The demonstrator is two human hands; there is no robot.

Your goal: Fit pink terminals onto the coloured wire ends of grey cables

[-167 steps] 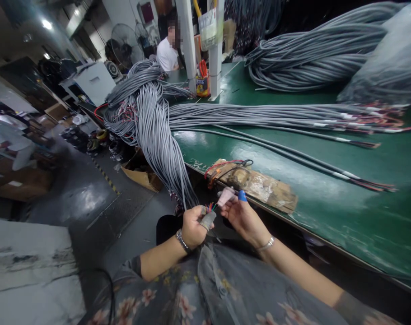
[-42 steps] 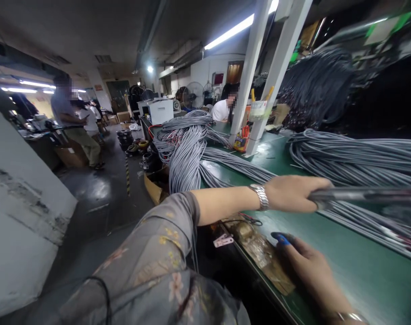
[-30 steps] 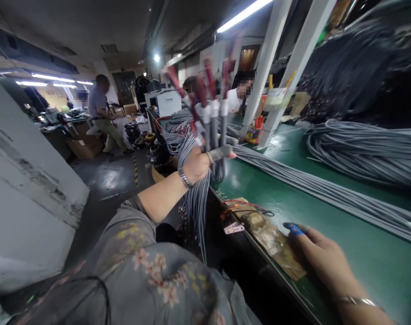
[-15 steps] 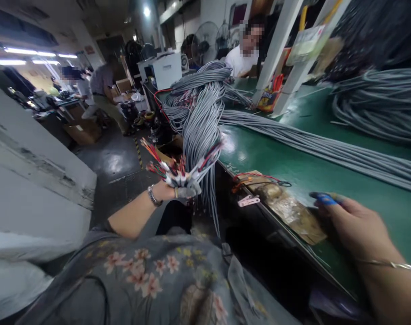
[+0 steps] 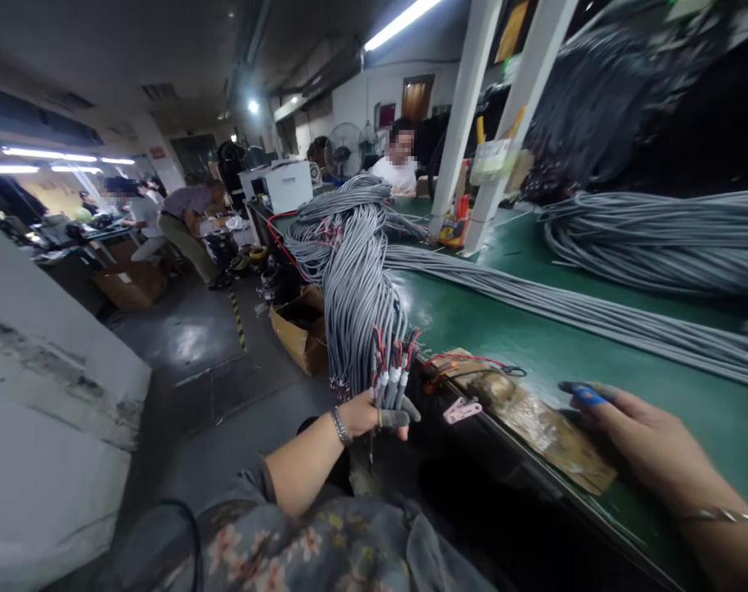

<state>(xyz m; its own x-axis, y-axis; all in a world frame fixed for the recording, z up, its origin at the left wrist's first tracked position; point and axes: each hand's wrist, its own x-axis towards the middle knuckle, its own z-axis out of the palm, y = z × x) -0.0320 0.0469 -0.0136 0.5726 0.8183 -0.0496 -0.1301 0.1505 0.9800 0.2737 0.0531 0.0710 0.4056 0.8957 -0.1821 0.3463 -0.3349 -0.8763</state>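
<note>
My left hand (image 5: 390, 413), with grey coverings on its fingers, is wrapped round a few grey cables (image 5: 394, 393). Their stripped ends point upward, with white bands and thin red, blue and dark wires fanned out. Over the green table (image 5: 473, 321) at the right is my right hand (image 5: 642, 432). Blue tape and dark coverings are on its fingertips, which are drawn together; whether anything is between them is hidden. Beside it, along the table edge, lies a tape-covered cardboard piece (image 5: 534, 419). A pink clip (image 5: 462, 410) and red and black wires (image 5: 473, 362) are close by.
A large bundle of grey cables (image 5: 358, 279) hangs over the table's left end. More cables run across the tabletop, and a coil (image 5: 657, 238) lies at the right. White posts (image 5: 466, 115) rise from the table. A cardboard box (image 5: 300, 333) stands on the floor. Several people work farther back.
My left hand has moved right and down with the cables, whose ends now stand closer together and more upright. My right hand stays over the table. The view has tilted up.
</note>
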